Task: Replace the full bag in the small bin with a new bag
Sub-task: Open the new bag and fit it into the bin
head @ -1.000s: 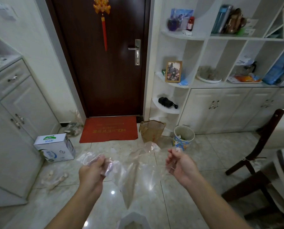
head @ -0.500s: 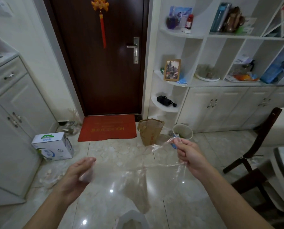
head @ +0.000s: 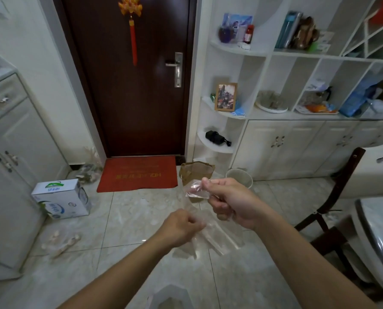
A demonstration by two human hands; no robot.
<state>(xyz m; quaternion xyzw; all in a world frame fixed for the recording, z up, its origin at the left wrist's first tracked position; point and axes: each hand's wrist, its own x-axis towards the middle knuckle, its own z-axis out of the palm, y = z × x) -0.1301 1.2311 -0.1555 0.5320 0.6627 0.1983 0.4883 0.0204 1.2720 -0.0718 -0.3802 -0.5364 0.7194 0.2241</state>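
Observation:
I hold a thin clear plastic bag [head: 217, 236] in front of me above the tiled floor. My right hand [head: 233, 202] pinches its bunched top edge between thumb and fingers. Lower and to the left, my left hand [head: 181, 226] is closed on the bag's side, and the film hangs crumpled between the two hands. The small bin [head: 239, 177] stands on the floor beyond my right hand, by the white cabinet, partly hidden by my fingers. I cannot see what is inside it.
A brown paper bag [head: 196, 172] stands left of the bin, beside the red doormat [head: 139, 173] at the dark door. A milk carton box [head: 61, 198] lies at the left cabinet. A dark wooden chair [head: 333, 197] and a table edge are at the right. Something white lies at the bottom edge.
My hands have come together: the left moved right and closed on the bag, and the spread film has gathered into a crumpled bunch. The right hand still pinches the top edge.

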